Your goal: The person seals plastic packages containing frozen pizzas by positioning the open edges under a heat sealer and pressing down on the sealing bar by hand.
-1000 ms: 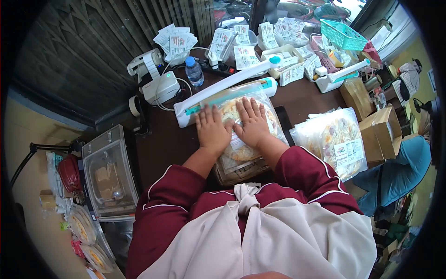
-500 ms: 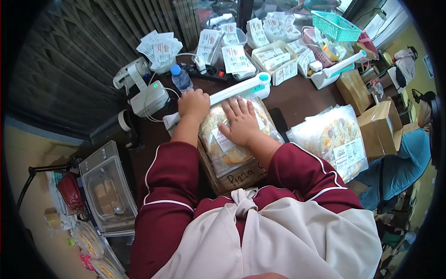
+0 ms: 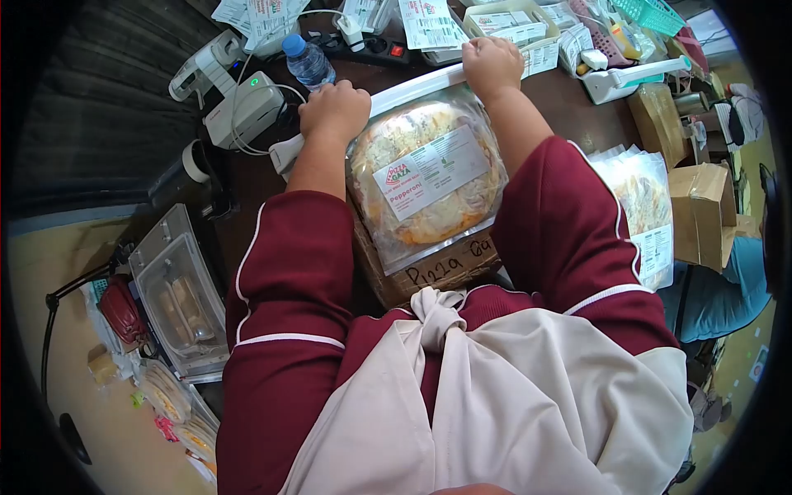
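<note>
A round pizza in a clear plastic bag (image 3: 450,213), with a white "Pepperoni" label, lies on a cardboard box (image 3: 388,289) with "Pizza" handwritten on it. Across the bag's far edge runs a long white bag sealer (image 3: 417,89). My left hand (image 3: 335,113) is closed over the sealer's left part, fingers curled. At the right end, my right hand (image 3: 493,66) is curled over the same sealer. The bag's far edge is hidden at the sealer.
A water bottle (image 3: 307,63) and a white label printer (image 3: 243,113) stand at the left. To the right are more bagged pizzas (image 3: 639,202), a second sealer (image 3: 631,80) and an open cardboard box (image 3: 701,206). Label baskets (image 3: 511,23) line the back.
My right hand has left the top of the bagged pizza and moved forward onto the sealer's right end. My left hand stays on the sealer. The view has shifted.
</note>
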Available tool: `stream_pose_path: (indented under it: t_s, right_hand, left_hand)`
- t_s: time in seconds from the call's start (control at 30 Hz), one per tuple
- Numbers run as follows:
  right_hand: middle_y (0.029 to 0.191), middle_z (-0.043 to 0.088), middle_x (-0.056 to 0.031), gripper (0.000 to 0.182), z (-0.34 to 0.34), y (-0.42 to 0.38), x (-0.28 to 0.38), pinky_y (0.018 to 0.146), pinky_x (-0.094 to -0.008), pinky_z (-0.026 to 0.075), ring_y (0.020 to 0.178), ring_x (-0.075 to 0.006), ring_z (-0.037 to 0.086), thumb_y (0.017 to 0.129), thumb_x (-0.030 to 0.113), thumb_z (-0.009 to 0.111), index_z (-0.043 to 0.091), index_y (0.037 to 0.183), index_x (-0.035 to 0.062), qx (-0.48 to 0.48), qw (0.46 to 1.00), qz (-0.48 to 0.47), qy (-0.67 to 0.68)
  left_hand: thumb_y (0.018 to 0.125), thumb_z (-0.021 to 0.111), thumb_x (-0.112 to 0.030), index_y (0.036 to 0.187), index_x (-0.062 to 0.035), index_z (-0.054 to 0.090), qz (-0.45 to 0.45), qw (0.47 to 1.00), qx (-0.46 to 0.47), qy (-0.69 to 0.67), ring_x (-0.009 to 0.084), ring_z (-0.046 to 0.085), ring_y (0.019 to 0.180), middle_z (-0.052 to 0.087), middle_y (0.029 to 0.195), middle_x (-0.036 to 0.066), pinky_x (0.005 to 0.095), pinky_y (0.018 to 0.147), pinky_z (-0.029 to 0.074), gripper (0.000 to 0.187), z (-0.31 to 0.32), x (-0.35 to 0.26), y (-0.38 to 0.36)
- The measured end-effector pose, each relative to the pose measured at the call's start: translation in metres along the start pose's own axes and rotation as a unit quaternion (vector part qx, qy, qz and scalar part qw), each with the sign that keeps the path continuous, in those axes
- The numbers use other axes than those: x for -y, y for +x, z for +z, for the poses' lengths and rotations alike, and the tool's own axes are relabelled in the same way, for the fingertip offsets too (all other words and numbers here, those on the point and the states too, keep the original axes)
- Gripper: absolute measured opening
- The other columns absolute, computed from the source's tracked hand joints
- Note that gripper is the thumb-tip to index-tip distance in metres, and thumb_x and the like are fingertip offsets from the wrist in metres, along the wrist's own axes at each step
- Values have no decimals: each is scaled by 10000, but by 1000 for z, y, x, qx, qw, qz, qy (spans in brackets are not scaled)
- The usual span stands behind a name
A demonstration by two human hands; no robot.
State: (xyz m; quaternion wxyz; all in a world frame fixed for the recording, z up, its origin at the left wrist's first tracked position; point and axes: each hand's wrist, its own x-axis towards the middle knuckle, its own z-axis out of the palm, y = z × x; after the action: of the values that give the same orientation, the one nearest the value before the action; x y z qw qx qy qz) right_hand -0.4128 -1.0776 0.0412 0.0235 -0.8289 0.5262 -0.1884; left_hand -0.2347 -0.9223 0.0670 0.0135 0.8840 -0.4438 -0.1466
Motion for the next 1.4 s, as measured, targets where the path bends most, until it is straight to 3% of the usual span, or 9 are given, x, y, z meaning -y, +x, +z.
stream_pose_path:
  t_s: [0.07,0.17,0.27,0.4,0.57,0.9,1.4]
  right_hand:
    - [1114,627,-56,387,9,-1,-3,1012,-437,306,1178,-253,475,849,371,435,690,981,110,45,995,-39,-82]
    - [1012,660,-91,373,1,10,-9,953,-394,392,1065,-273,562,819,348,448,705,938,106,151,986,-66,-29]
    - [939,670,-134,351,-15,15,-9,857,-381,462,932,-305,617,780,328,466,715,889,106,218,975,1,35]
    - [965,668,-142,348,-9,27,-18,835,-389,473,930,-313,625,766,322,473,713,894,105,240,968,33,59]
    - [957,671,-135,361,-9,25,-14,836,-386,477,930,-310,628,785,319,458,707,935,106,223,973,40,42]
    - [966,674,-98,344,-6,17,-17,811,-376,482,903,-295,631,786,305,439,707,943,158,179,980,34,84]
    - [938,676,-101,346,0,17,-19,800,-391,481,882,-299,632,772,321,441,708,922,160,170,980,34,94]
  left_hand:
    - [881,312,-309,1132,-86,581,3,1000,1,2,340,499,1148,543,1227,155,488,950,383,430,1,1,1]
    - [880,307,-303,1115,-83,586,12,1000,9,9,352,513,1125,555,1213,158,484,945,392,425,0,1,1]
    - [879,302,-294,1105,-87,588,15,1000,17,3,363,521,1108,567,1194,165,478,940,398,420,-2,-1,1]
    - [875,302,-287,1111,-98,588,13,1000,15,5,366,521,1106,569,1193,166,465,946,399,417,-1,-1,2]
    - [882,314,-299,1131,-94,600,9,1000,11,17,320,538,1107,590,1177,128,448,937,419,431,-1,-2,1]
    - [879,301,-295,1125,-104,602,6,1000,14,17,320,545,1100,596,1171,129,450,935,420,433,-2,-4,1]
    - [877,308,-309,1102,-105,615,-1,1000,6,9,326,556,1082,604,1156,134,447,918,434,432,-1,-4,0]
